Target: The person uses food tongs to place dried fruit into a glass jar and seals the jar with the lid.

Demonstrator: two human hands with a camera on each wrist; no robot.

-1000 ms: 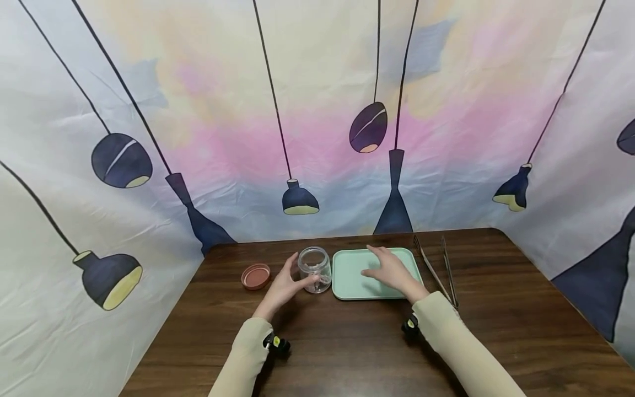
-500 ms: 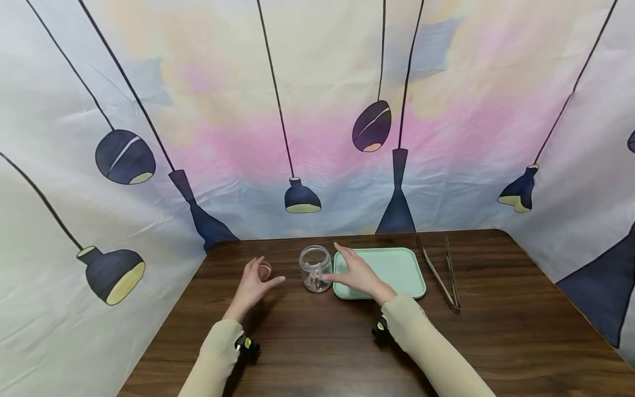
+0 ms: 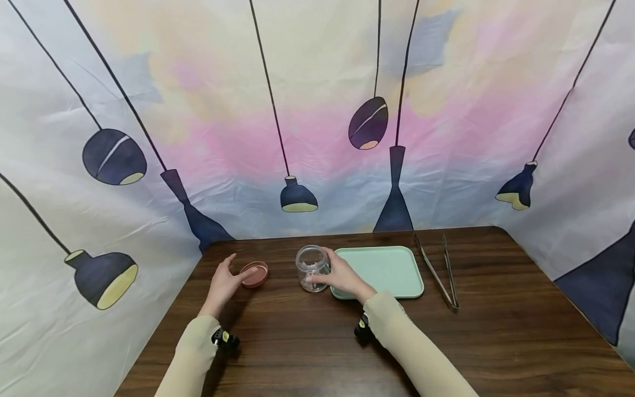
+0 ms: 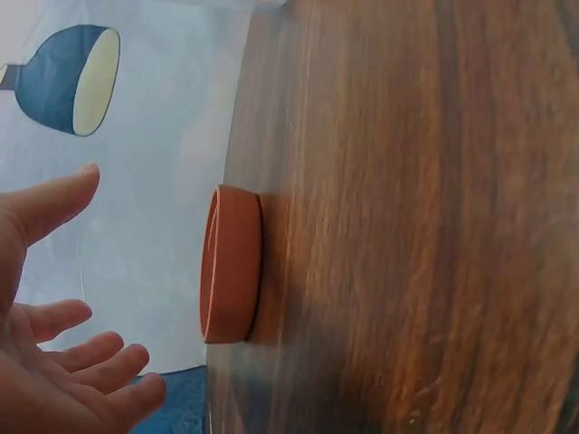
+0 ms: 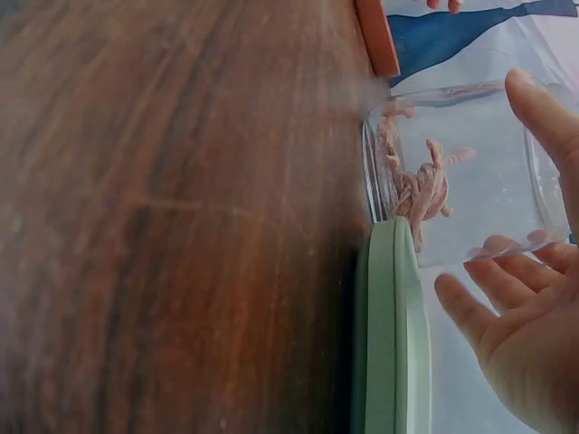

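Note:
In the head view, my left hand (image 3: 223, 286) is at the left beside a reddish-brown round lid (image 3: 259, 280), its thumb overlapping the lid's rim. The left wrist view shows a gap between the loosely spread fingers and the lid (image 4: 237, 267), which lies hollow side up on the table. My right hand (image 3: 344, 275) holds a clear, lidless jar (image 3: 310, 266) from its right side, thumb in front and fingers behind. Pale pink, twisted pieces (image 5: 421, 190) lie at the jar's bottom. The jar stands upright on the table.
A mint-green tray (image 3: 384, 270) lies right of the jar, close against it, partly under the right hand. Metal tongs (image 3: 436, 275) lie spread to the right of the tray. A printed cloth (image 3: 327, 138) hangs behind the dark wooden table (image 3: 307, 353).
My right hand has moved left from over the tray to the jar. The left hand has left the jar's side and moved left past the lid. Jar, lid, tray and tongs stay put.

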